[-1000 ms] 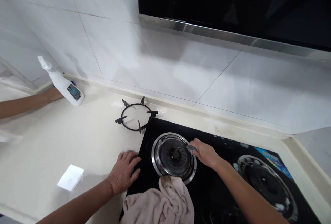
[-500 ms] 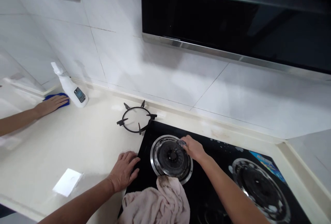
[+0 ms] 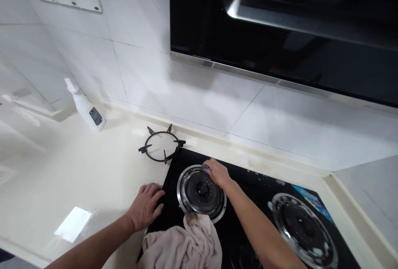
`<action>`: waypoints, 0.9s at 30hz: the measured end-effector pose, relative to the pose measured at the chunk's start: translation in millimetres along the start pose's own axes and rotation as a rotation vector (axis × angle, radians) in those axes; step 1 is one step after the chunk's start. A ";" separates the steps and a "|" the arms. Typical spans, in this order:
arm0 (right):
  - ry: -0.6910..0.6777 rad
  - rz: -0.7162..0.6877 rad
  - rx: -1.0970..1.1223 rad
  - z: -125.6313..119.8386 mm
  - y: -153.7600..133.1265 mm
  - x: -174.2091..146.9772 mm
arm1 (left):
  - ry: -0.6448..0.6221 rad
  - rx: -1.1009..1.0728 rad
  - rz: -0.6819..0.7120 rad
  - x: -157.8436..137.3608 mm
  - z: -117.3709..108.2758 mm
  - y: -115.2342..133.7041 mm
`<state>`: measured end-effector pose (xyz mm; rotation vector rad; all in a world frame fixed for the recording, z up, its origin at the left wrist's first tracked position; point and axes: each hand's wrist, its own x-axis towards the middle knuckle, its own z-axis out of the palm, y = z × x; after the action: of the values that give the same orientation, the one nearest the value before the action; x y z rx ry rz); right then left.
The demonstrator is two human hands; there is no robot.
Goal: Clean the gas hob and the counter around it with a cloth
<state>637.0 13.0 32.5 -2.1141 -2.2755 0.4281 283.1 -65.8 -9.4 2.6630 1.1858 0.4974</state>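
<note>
My right hand [image 3: 217, 172] pinches a small steel wool scourer [image 3: 205, 167] against the far rim of the left burner [image 3: 202, 190]. That burner has a dark centre and a shiny metal ring with grime on it. My left hand [image 3: 146, 206] lies with fingers spread on the left edge of the black glass hob [image 3: 248, 215], holding nothing. A crumpled pinkish towel [image 3: 186, 244] with a dark stain rests on the hob in front of the burner, touching its near rim.
A black pan support [image 3: 146, 146] sits on the pale counter [image 3: 102, 169] by the hob's back left corner. Farther left stands a white spray bottle [image 3: 88, 111]. The right burner [image 3: 306, 229] has foamy spots. A black range hood [image 3: 264, 32] overhangs the hob.
My right hand has shifted the scourer a little along the burner's far rim. Another person's hand with a blue cloth has left the counter at the left. My left hand stays put.
</note>
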 end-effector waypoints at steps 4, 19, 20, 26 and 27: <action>-0.020 0.093 -0.017 6.7 17.8 -38.7 | 0.002 -0.008 0.008 -0.5 -0.1 -0.1; -0.014 0.296 -0.142 2.8 0.9 -49.8 | 0.006 -0.030 -0.007 -0.5 -4.0 2.6; -0.025 0.292 -0.145 -0.1 1.4 -43.8 | 0.004 -0.031 -0.006 -0.5 -4.1 2.6; -0.130 0.354 -0.176 17.2 4.5 -96.2 | 0.011 -0.051 -0.009 -0.8 -1.5 1.7; -0.148 0.356 -0.178 23.5 3.0 -110.5 | 0.011 -0.054 -0.009 -1.0 -0.9 1.6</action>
<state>645.5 -99.6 29.2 -2.6753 -2.0736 0.4110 283.3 -67.6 -8.3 2.6122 1.1699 0.5355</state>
